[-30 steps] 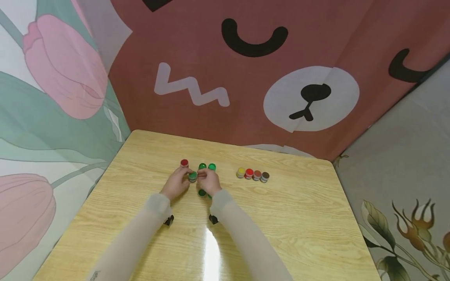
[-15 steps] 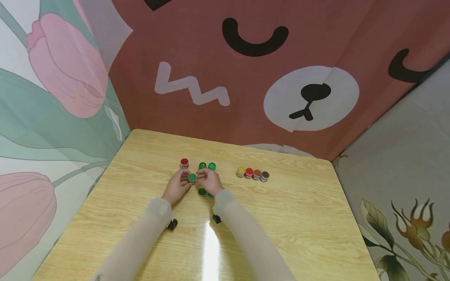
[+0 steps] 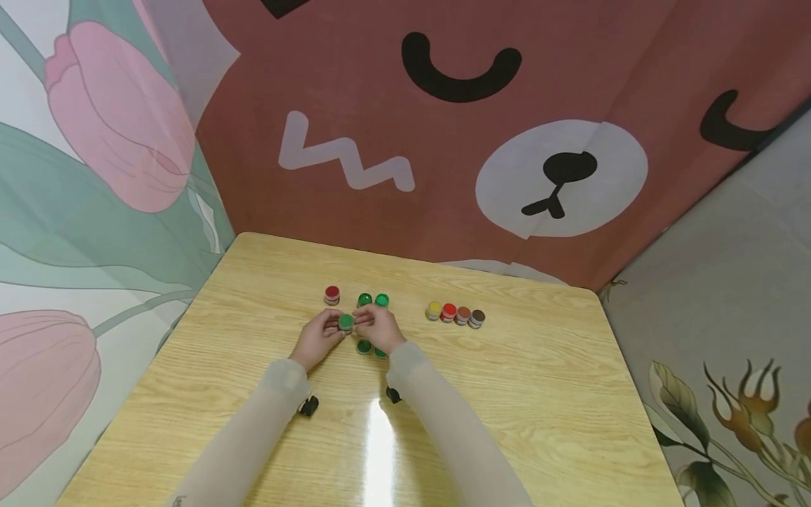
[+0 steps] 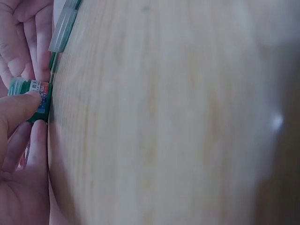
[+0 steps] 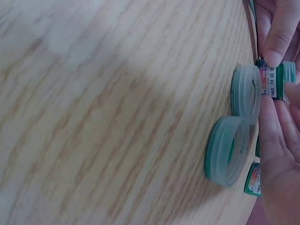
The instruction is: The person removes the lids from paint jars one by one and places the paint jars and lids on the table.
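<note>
A small green paint jar [image 3: 345, 322] with a printed label is held just above or on the table; I cannot tell which. My left hand [image 3: 316, 341] grips it, with the thumb over the label in the left wrist view. From the other side my right hand [image 3: 379, 328] pinches at the jar's frosted green cap [image 5: 289, 77]. Two translucent lids [image 5: 227, 151] lie on the table beside my right hand. Behind that hand stand two more green jars [image 3: 382, 301], partly hidden by the fingers.
A dark red jar [image 3: 332, 294] stands beyond my left hand. To the right, yellow [image 3: 434, 310], red [image 3: 448, 312], orange-brown [image 3: 464, 315] and dark brown [image 3: 478, 318] jars form a row. The wooden table [image 3: 538, 394] meets printed fabric walls at its back and sides.
The held jar has come slightly nearer and left. My left hand has drawn back from the dark red jar, which shows whole now. My right hand has shifted a little right.
</note>
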A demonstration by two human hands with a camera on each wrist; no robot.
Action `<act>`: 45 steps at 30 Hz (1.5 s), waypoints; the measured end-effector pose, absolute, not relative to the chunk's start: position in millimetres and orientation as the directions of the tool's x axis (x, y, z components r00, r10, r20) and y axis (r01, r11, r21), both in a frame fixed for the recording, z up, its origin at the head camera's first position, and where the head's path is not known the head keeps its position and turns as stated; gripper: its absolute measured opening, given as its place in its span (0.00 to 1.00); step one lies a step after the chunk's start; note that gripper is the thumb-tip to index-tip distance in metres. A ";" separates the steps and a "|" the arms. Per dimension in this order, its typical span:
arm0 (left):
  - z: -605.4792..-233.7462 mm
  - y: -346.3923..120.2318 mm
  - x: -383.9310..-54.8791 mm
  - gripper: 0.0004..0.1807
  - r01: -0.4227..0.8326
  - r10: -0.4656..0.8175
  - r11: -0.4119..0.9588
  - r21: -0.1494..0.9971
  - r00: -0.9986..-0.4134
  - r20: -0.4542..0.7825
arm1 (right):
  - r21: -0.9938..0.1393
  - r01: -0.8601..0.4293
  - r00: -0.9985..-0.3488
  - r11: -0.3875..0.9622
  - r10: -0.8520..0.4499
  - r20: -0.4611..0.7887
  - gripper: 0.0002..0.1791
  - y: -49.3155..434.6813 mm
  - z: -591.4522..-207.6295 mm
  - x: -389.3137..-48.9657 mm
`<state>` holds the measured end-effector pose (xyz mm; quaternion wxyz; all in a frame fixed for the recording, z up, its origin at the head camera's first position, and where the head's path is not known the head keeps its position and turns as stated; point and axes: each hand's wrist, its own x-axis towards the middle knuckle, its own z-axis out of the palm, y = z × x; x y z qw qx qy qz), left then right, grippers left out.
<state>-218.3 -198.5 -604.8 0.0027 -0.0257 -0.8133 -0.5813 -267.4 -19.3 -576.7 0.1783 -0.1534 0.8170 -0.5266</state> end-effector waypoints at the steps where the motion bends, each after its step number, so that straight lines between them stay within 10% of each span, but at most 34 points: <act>1: -605.2 -198.8 -218.4 0.22 0.043 0.038 0.321 0.946 -0.999 0.032 | -0.915 -0.066 -0.889 0.399 -0.439 -0.127 0.15 -19.3 -577.0 -267.3; 45: -604.1 -201.9 -220.7 0.22 0.005 0.087 0.433 0.902 -0.995 -0.037 | -0.849 -0.214 -0.867 0.484 -0.494 -0.063 0.15 -21.3 -572.4 -265.8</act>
